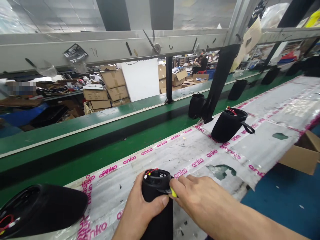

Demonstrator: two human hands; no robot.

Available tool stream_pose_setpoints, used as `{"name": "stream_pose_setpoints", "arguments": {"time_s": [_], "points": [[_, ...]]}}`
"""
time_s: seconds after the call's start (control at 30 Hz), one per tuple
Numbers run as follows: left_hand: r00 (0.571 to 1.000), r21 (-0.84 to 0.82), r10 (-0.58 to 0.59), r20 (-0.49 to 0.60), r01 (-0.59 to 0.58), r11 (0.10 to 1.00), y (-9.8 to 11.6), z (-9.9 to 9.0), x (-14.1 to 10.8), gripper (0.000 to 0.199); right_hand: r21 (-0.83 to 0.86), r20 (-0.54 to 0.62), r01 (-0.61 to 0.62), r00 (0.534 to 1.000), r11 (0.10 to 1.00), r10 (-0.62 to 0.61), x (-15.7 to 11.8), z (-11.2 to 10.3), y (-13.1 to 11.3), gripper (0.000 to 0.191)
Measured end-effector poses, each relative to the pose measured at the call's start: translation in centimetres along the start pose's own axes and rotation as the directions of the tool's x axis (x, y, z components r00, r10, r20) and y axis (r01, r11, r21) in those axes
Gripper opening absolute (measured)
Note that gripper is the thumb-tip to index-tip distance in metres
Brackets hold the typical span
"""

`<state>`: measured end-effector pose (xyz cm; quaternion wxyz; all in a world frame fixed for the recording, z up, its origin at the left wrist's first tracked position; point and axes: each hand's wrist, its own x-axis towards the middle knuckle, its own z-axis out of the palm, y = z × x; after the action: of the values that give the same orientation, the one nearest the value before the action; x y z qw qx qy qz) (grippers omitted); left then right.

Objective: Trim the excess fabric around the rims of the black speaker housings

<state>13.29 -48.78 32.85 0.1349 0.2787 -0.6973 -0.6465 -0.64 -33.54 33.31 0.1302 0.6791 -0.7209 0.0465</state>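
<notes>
A black fabric-covered speaker housing [160, 216] stands upright at the bottom middle, its open ring end up, with red and yellow wires and a small white connector showing inside. My left hand [142, 210] is wrapped around its left side, thumb across the front below the rim. My right hand [195, 193] is closed at the rim's right side on a small yellow tool [173, 192], most of it hidden by the fingers. Its tip appears to touch the housing just under the rim. Another such housing [57, 206] lies on its side at lower left, wires hanging from its open end.
The bench [150, 163] is covered in torn plastic sheet with pink printed tape. Ahead, a strapped housing [225, 126] stands on it. More housings [196, 106] stand on the green conveyor [105, 166]. A metal beam [112, 48] crosses overhead; a cardboard box [300, 156] sits at right.
</notes>
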Motion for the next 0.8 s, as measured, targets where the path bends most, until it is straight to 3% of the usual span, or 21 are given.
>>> {"name": "stream_pose_setpoints", "arguments": {"time_s": [0.2, 0.43, 0.8], "points": [[0.996, -0.008, 0.035, -0.081, -0.036, 0.999, 0.7, 0.7, -0.4, 0.067, -0.014, 0.019, 0.036, 0.999, 0.999, -0.036, -0.1, -0.6, 0.6, 0.039], [0.998, 0.021, 0.008, -0.068, -0.006, 1.0, 0.7, 1.1, -0.3, 0.068, -0.012, -0.005, -0.004, 1.0, 1.0, 0.004, -0.8, 0.0, 0.7, 0.042], [0.957, 0.163, 0.045, -0.286, 0.003, 0.987, 1.4, 2.4, -0.4, 0.065, -0.072, 0.103, 0.036, 0.994, 0.997, -0.028, 0.1, -0.7, 1.1, 0.048]]}}
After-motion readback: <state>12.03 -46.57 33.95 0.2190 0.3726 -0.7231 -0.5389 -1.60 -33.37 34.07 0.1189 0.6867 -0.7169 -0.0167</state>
